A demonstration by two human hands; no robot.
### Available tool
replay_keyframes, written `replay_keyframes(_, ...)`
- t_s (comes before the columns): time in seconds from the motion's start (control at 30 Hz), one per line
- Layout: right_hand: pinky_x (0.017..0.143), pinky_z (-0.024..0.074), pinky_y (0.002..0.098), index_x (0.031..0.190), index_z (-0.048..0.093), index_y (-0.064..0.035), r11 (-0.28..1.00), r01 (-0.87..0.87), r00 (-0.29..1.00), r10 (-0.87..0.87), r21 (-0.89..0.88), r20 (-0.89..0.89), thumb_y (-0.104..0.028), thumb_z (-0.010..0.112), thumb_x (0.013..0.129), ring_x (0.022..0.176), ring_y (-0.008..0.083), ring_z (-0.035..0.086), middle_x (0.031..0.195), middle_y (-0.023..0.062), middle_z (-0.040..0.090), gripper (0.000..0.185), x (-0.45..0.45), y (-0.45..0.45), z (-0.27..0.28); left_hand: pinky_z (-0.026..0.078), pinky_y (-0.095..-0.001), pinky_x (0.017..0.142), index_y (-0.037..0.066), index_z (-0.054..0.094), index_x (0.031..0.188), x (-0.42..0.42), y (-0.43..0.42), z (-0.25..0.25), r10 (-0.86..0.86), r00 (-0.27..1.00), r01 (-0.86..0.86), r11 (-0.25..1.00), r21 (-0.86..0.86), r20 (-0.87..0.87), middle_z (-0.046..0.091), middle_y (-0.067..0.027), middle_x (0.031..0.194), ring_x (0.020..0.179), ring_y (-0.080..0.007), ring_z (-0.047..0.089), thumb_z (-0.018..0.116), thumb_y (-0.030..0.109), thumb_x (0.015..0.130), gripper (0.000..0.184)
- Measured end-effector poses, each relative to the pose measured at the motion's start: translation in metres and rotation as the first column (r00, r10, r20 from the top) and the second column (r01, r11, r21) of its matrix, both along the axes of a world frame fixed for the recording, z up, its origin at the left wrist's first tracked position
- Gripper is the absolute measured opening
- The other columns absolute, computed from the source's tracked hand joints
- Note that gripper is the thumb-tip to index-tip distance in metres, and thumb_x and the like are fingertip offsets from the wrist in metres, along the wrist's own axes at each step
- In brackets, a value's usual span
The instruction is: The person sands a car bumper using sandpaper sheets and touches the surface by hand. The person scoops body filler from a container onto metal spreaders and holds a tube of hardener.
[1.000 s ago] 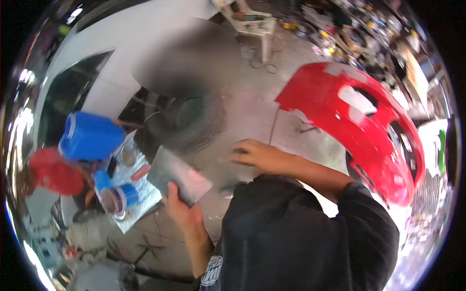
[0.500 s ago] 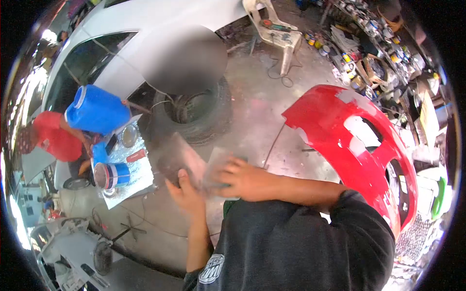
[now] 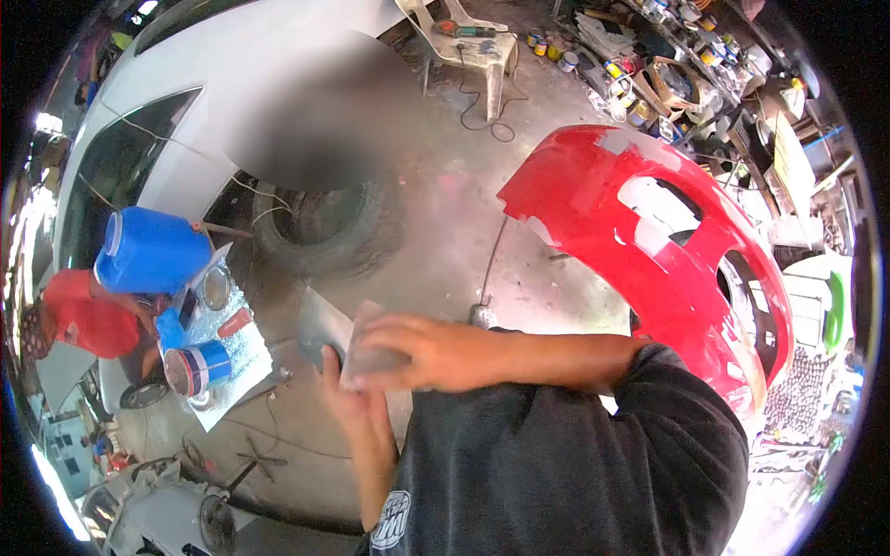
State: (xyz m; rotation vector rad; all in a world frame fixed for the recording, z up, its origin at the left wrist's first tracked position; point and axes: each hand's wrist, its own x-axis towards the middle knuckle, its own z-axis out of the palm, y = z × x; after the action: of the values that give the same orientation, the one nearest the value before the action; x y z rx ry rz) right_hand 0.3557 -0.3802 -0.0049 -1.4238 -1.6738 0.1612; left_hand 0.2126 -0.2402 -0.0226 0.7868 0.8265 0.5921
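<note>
A thin, flat grey plate [image 3: 323, 322] rests in my left hand [image 3: 350, 400], whose thumb points up along its edge. My right hand [image 3: 403, 350] has its fingers closed around a second flat, pinkish-grey plate [image 3: 362, 345]. The two plates overlap in front of my chest, and motion blurs their edges. I cannot tell whether they touch. Part of my left hand is hidden behind the right hand's plate.
A red car bumper [image 3: 593, 199] stands on the right. To the left, a foil-covered board [image 3: 243, 347] holds a blue can [image 3: 215, 361], near a blue jug [image 3: 158, 248]. Ahead lies a tyre [image 3: 371, 232]; a plastic chair [image 3: 487, 56] stands beyond.
My right hand has moved left with its plate, which now overlaps the left hand's plate. The whole view has shifted, so the bumper and chair appear further left.
</note>
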Motion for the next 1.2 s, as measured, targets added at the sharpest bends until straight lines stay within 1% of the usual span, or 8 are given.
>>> replay_keyframes(0.23,0.11,0.0397,0.0439,0.141,0.051,-0.0294,0.912,0.133,0.991,-0.119,-0.388,0.058,-0.001,0.063,0.076,0.131,0.0382,0.046,0.145,0.0156,0.043,0.072,0.021,-0.033,-0.103,0.045,-0.0466,0.105,0.002,0.04,0.142,-0.004,0.002,0.023,0.197,0.977,-0.204,0.975,0.091,0.086,0.051,-0.0153,0.137,0.126,-0.0301,0.051,0.054,0.027,0.1,0.051)
replay_keyframes(0.3,0.104,0.0434,0.041,0.135,0.055,-0.0147,0.901,0.137,0.95,-0.237,-0.411,-0.203,-0.001,0.062,0.084,0.125,0.0344,0.052,0.137,0.0185,0.051,0.053,0.021,-0.039,-0.114,0.042,-0.0472,0.107,0.003,0.041,0.143,-0.004,0.01,0.047,0.17,0.974,-0.201,0.952,0.23,0.148,0.05,-0.0147,0.139,0.127,-0.0302,0.051,0.053,0.029,0.101,0.051)
replay_keyframes(0.37,0.098,0.0473,0.0382,0.129,0.056,-0.0075,0.864,0.123,0.798,-0.379,-0.489,-0.469,-0.006,0.064,0.089,0.115,0.0292,0.059,0.127,0.0169,0.059,0.04,0.027,-0.038,-0.091,0.04,-0.0473,0.109,0.003,0.043,0.142,-0.007,0.016,0.048,0.134,0.979,-0.153,0.98,0.126,0.153,0.05,-0.0123,0.14,0.127,-0.0291,0.05,0.052,0.033,0.101,0.051)
replay_keyframes(0.43,0.091,0.0494,0.035,0.123,0.057,-0.0041,0.889,0.12,0.495,-0.44,-0.442,-0.749,-0.014,0.066,0.092,0.104,0.0222,0.062,0.114,0.011,0.064,0.034,0.038,-0.027,-0.053,0.042,-0.0461,0.107,0.004,0.044,0.14,-0.011,0.025,0.031,0.099,0.975,-0.093,0.995,-0.036,0.198,0.054,-0.0108,0.136,0.125,-0.0284,0.052,0.054,0.036,0.101,0.052)
replay_keyframes(0.47,0.087,0.0505,0.0333,0.12,0.057,-0.0024,0.9,0.119,0.31,-0.434,-0.419,-0.846,-0.018,0.067,0.093,0.098,0.0187,0.064,0.107,0.008,0.066,0.033,0.044,-0.019,-0.04,0.04,-0.0474,0.108,0.004,0.043,0.142,-0.017,0.025,0.019,0.034,0.974,-0.025,0.999,-0.041,0.225,0.053,-0.0103,0.137,0.126,-0.0291,0.052,0.052,0.037,0.102,0.052)
replay_keyframes(0.57,0.081,0.0501,0.0283,0.112,0.057,-0.0035,0.966,-0.009,0.129,-0.254,-0.257,-0.959,-0.021,0.073,0.089,0.09,0.0114,0.062,0.1,0.0026,0.065,0.033,0.063,0.003,-0.029,0.045,-0.0484,0.105,0.004,0.042,0.142,-0.017,0.0,0.019,-0.04,0.993,0.044,0.998,-0.036,0.115,0.055,-0.0121,0.134,0.123,-0.0297,0.054,0.054,0.021,0.1,0.047)
replay_keyframes(0.93,0.084,0.0481,0.0281,0.111,0.056,-0.0037,0.966,-0.13,0.322,-0.173,-0.225,-0.931,-0.021,0.074,0.088,0.095,0.0103,0.058,0.103,0.0027,0.061,0.034,0.064,0.053,0.004,0.052,-0.0481,0.097,0.006,0.041,0.138,-0.02,-0.036,0.013,-0.142,0.963,0.207,0.933,-0.293,0.228,0.058,-0.0129,0.126,0.114,-0.0296,0.061,0.06,0.007,0.094,0.047)
replay_keyframes(1.2,0.092,0.046,0.0288,0.12,0.055,-0.0028,0.936,-0.109,0.398,-0.268,-0.335,-0.877,-0.015,0.073,0.085,0.102,0.0127,0.057,0.108,0.0034,0.062,0.042,0.056,0.032,-0.025,0.05,-0.0487,0.099,0.004,0.04,0.138,-0.024,-0.026,0.02,-0.042,0.97,0.125,0.931,-0.343,0.239,0.057,-0.0142,0.127,0.115,-0.0297,0.06,0.062,0.008,0.094,0.05)
